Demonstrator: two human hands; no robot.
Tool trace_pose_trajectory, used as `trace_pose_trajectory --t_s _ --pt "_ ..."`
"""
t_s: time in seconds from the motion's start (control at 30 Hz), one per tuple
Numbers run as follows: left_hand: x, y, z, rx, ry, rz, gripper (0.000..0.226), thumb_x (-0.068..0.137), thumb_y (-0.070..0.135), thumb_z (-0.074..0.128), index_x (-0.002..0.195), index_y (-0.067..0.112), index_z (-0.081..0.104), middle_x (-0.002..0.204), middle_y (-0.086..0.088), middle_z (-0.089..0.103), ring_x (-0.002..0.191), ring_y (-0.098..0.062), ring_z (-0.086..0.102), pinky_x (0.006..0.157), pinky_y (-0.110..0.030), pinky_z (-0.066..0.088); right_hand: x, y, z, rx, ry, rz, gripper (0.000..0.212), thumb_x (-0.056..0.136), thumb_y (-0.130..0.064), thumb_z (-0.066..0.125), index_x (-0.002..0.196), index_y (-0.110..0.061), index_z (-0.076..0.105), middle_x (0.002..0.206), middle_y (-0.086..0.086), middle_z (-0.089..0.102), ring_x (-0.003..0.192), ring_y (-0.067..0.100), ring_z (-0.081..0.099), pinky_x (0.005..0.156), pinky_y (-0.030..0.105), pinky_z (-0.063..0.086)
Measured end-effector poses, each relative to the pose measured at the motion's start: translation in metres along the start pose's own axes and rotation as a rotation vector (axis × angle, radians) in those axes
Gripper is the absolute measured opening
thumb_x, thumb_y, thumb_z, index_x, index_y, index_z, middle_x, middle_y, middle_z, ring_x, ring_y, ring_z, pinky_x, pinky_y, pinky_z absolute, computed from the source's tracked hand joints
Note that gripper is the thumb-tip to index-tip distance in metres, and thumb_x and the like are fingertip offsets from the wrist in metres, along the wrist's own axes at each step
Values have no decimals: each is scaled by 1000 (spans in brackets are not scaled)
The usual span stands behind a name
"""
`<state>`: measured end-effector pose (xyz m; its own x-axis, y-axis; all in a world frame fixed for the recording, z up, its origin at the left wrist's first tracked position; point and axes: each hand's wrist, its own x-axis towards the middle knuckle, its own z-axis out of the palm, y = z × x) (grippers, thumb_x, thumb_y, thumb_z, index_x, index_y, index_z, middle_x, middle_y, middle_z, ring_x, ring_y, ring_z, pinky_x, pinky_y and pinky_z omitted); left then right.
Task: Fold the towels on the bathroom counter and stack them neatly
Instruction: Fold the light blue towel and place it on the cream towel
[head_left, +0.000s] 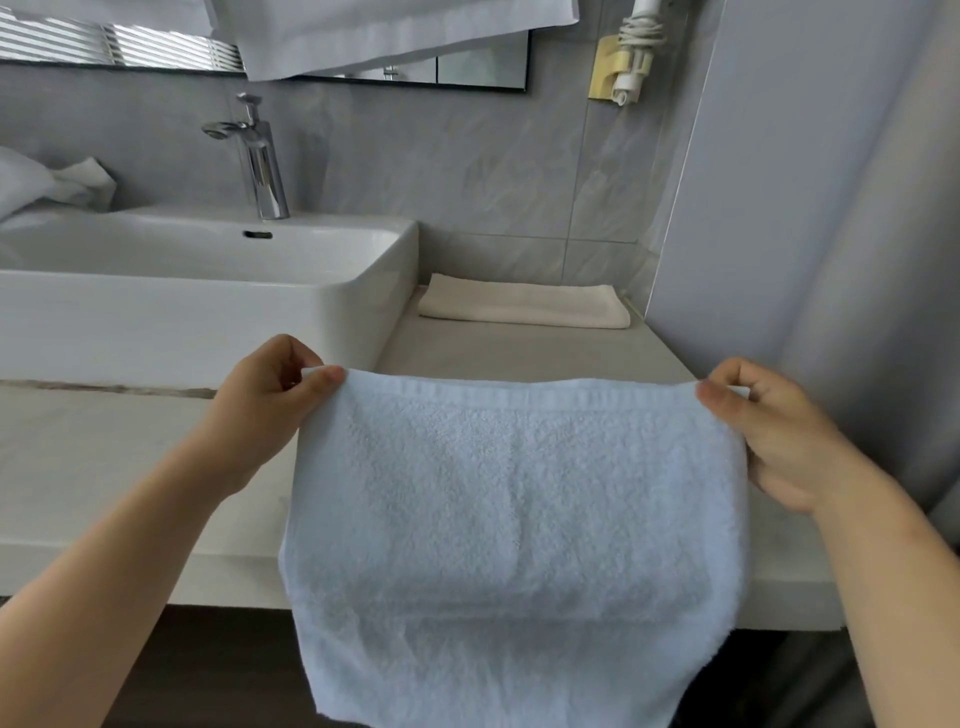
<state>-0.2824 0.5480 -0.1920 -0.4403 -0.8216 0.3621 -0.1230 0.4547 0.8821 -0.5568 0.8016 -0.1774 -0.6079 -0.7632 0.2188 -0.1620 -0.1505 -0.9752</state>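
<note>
A pale blue terry towel (511, 519) hangs spread out in front of the counter, its lower part dropping below the counter's front edge. My left hand (270, 400) pinches its top left corner between thumb and fingers. My right hand (769, 431) pinches the top right corner the same way. A folded cream towel (524, 307) lies flat at the back of the counter (524, 351), against the wall and right of the sink. Crumpled white cloth (47, 182) sits at the far left behind the basin.
A white rectangular sink (197, 291) with a chrome tap (260, 156) fills the left of the counter. White towels (374, 31) hang above, over the mirror. A wall-mounted hair dryer (631, 47) is at the upper right, beside a grey side wall (831, 208).
</note>
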Motion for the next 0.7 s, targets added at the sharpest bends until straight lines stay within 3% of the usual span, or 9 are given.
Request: trace_pose_trajectory --t_s 0.07,0.17,0.27,0.33,0.43,0.6,0.7 --pt "0 -3 0 32 31 -20 21 89 13 61 72 11 49 66 -3 46 60 -16 39 55 -27 33 0 1 -4 -25 -75 40 59 15 -49 91 51 -22 54 51 -5 52 48 8 50 41 15 42" --pt "-1 -6 1 68 50 -38 20 88 15 62 73 11 50 68 -3 48 61 -16 41 56 -26 34 3 5 -5 -86 -52 29 60 15 -54 90 52 -22 57 55 -3 57 52 6 56 46 16 48" --pt "-2 -8 4 79 37 -48 19 88 14 63 74 11 50 68 -3 47 60 -15 40 56 -26 34 7 10 0 -22 9 29 31 47 -30 85 52 -23 55 54 -7 58 55 9 55 45 15 46" --pt "-4 -8 7 28 31 -67 19 88 14 63 74 11 51 69 -3 47 60 -14 40 55 -25 33 10 17 3 15 85 32 27 68 -14 72 52 -24 54 53 -8 57 53 8 53 44 16 44" --pt "-5 -9 10 29 32 -68 18 89 13 62 74 13 51 69 -2 47 60 -14 40 55 -25 33 11 22 7 43 138 59 23 71 -18 68 59 -23 50 51 -8 57 46 5 52 42 18 43" --pt "-2 -10 11 59 28 -35 18 89 11 61 73 13 51 66 -1 47 56 -9 40 53 -22 32 15 20 4 39 123 151 24 89 -6 56 72 -16 42 48 -9 55 39 1 51 35 12 36" --pt "1 -10 10 86 17 -17 18 88 11 62 73 14 52 65 -1 48 55 -8 42 54 -23 33 18 13 1 -34 74 194 14 85 -6 60 82 -19 54 67 -2 61 53 7 59 42 17 43"
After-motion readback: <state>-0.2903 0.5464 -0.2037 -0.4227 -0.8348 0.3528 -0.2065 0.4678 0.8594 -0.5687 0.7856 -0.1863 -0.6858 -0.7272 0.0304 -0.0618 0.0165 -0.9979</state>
